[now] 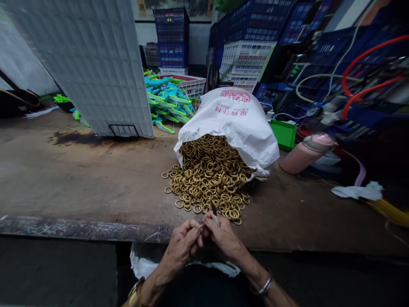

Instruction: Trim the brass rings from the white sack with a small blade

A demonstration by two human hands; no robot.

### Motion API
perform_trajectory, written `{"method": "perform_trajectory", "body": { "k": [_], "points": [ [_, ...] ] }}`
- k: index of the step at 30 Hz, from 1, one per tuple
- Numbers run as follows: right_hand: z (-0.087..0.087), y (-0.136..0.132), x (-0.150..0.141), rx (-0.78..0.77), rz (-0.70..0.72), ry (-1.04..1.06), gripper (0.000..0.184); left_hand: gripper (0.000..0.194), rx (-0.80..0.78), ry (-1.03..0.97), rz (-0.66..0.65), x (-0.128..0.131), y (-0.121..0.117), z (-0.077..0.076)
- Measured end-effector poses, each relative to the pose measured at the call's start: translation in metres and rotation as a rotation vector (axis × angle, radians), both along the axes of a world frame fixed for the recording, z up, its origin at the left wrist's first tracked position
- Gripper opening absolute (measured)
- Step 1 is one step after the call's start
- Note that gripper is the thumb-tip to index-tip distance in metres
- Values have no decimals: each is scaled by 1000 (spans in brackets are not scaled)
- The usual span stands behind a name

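My left hand [185, 238] is closed, pinching a gold-coloured ring [201, 225] between thumb and fingertips. Against it, my right hand [223, 236] is closed around a small knife [214, 209] whose dark blade points up and away; its pale lower part shows beside the thumb. Both hands are over the table's front edge, fingertips close together. Just beyond them, a heap of gold-coloured rings [207, 183] spills from the mouth of a white sack [230, 123] lying on its side. Under my hands, white plastic sheeting [142, 260] is partly hidden by my forearms.
A tall whitish panel [105, 64] stands on the wooden table [79, 179] at left. Behind the sack lie bright green and blue plastic pieces [169, 100]. To the right are a green tray [283, 134] and a pink bottle [303, 153]. Stacked crates [172, 38] fill the back.
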State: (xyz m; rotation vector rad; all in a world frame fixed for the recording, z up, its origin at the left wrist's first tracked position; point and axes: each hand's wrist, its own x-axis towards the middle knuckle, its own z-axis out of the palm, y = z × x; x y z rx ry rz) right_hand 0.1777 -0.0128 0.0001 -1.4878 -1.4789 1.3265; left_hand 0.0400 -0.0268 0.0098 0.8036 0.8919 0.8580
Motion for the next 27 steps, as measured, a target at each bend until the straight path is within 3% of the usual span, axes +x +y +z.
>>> {"method": "perform_trajectory", "body": {
  "k": [2,5,10,20,27],
  "points": [
    [0,-2,3,84,-16,-138,21,31,6,34,10,0,0,0],
    [4,-9,5,219,109,-369,14,33,31,81,26,0,1,1],
    [3,-16,6,261,285,-583,30,31,96,145,58,-1,-1,-2],
    [0,-14,-3,200,287,-881,33,31,82,150,41,-10,-7,-6],
    [-9,0,-5,292,135,-916,28,28,-89,-27,12,-20,-20,0]
  ]
}}
